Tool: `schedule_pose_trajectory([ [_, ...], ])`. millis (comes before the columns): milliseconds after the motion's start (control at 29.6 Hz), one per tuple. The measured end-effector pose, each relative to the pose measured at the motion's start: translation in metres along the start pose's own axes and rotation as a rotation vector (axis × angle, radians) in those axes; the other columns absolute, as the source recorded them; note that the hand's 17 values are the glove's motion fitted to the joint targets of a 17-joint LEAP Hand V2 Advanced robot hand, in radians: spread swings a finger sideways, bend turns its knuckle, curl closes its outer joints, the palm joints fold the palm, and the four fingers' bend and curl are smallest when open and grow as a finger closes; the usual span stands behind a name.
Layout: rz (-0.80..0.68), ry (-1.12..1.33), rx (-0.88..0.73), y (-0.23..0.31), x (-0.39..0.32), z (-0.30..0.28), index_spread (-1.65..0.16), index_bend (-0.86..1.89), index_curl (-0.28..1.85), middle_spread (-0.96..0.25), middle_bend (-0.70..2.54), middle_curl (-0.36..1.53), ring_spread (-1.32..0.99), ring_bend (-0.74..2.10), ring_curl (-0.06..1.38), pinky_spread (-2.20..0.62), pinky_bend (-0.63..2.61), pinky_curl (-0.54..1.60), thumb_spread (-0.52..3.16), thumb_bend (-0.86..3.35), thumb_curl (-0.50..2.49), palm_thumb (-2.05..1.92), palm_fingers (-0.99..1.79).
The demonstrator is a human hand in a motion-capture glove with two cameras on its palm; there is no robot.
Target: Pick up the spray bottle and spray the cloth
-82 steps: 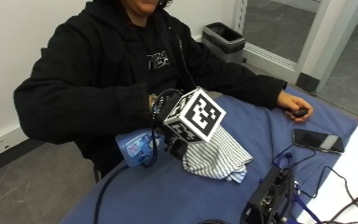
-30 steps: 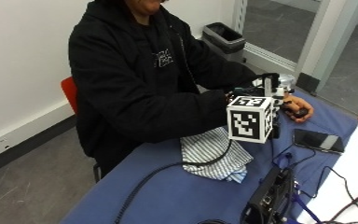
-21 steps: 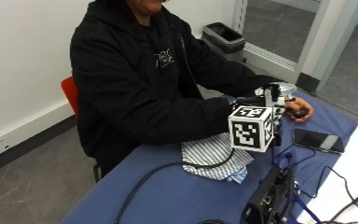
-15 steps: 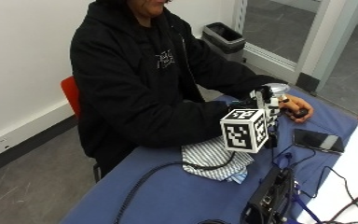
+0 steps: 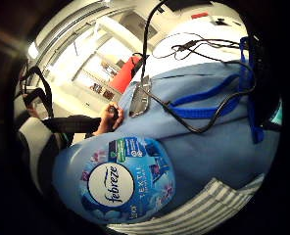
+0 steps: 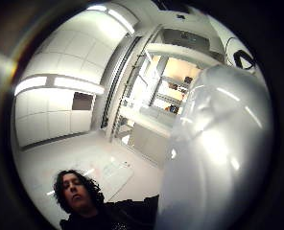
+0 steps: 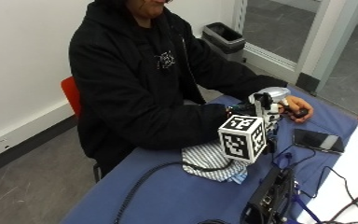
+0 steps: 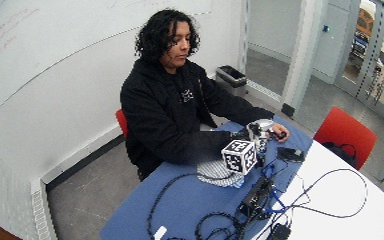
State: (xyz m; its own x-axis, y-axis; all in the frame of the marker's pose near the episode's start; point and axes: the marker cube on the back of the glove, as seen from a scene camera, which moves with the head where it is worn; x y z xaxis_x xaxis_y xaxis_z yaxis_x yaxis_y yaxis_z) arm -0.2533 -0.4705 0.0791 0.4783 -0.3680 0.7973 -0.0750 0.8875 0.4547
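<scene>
Spray bottle held up over the blue tabletop, just beyond the striped cloth.

The gloved right hand (image 7: 253, 112) is wrapped around the spray bottle (image 7: 271, 99) and holds it upright above the tabletop (image 7: 185, 200), its white spray head showing above the hand. In the little-finger-side palm view the bottle's blue Febreze label (image 5: 116, 181) fills the space close to the palm, with the cloth's stripes beside its base. The cloth (image 7: 211, 161), white with dark stripes, lies crumpled on the tabletop just on the person's side of the bottle, under the right forearm. The bare left hand (image 7: 295, 108) rests on the tabletop just past the bottle, fingers curled around a small dark object. A dark phone (image 7: 317, 140) lies flat near that hand, further from the cloth.
</scene>
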Motion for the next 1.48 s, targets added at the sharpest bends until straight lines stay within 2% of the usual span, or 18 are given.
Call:
schedule_pose_trajectory([
  [101,0.083,-0.027,-0.13,0.015,-0.003,-0.004,-0.26,0.28,0.69,-0.21,0.66,0.58,-0.22,0.76,0.52,-0.28,0.46,0.46,0.18,-0.03,0.81,1.01,1.35],
  [236,0.143,0.03,-0.359,0.048,-0.012,-0.028,-0.25,0.23,0.68,-0.17,0.63,0.57,-0.18,0.7,0.51,-0.22,0.42,0.45,0.25,-0.02,0.81,1.02,1.14],
  [304,0.119,0.11,-0.437,0.054,-0.018,-0.048,-0.24,0.11,0.65,-0.13,0.55,0.55,-0.14,0.64,0.5,-0.12,0.4,0.46,0.36,0.0,0.81,1.04,0.77],
  [371,0.073,0.199,-0.469,0.056,-0.024,-0.071,-0.23,0.07,0.63,-0.08,0.49,0.53,-0.11,0.64,0.52,-0.05,0.42,0.48,0.48,-0.01,0.81,1.01,0.61],
  [540,-0.048,0.395,-0.507,0.062,-0.041,-0.129,-0.24,0.04,0.51,-0.02,0.42,0.48,-0.07,0.59,0.46,0.06,0.41,0.44,0.71,-0.03,0.78,0.92,0.56],
  [709,-0.063,0.574,-0.593,0.073,-0.063,-0.18,-0.26,0.06,0.43,0.0,0.39,0.46,-0.04,0.57,0.43,0.14,0.39,0.41,0.87,-0.04,0.72,0.83,0.52],
  [844,-0.035,0.746,-0.608,0.073,-0.074,-0.209,-0.3,0.07,0.39,0.01,0.37,0.44,-0.02,0.55,0.42,0.19,0.39,0.4,0.95,-0.05,0.67,0.76,0.45],
  [1080,0.031,0.966,-0.616,0.08,-0.09,-0.248,-0.37,0.13,0.35,0.0,0.25,0.39,0.01,0.42,0.38,0.23,0.39,0.4,1.02,-0.05,0.57,0.64,0.14],
  [1215,0.091,1.08,-0.591,0.087,-0.098,-0.259,-0.38,0.07,0.3,-0.01,0.23,0.38,0.02,0.38,0.36,0.24,0.44,0.4,1.03,-0.05,0.53,0.6,0.05],
  [1485,0.15,1.111,-0.522,0.077,-0.1,-0.257,-0.41,0.08,0.23,-0.02,0.22,0.37,0.06,0.36,0.33,0.24,0.51,0.4,1.02,-0.04,0.46,0.51,-0.02],
])
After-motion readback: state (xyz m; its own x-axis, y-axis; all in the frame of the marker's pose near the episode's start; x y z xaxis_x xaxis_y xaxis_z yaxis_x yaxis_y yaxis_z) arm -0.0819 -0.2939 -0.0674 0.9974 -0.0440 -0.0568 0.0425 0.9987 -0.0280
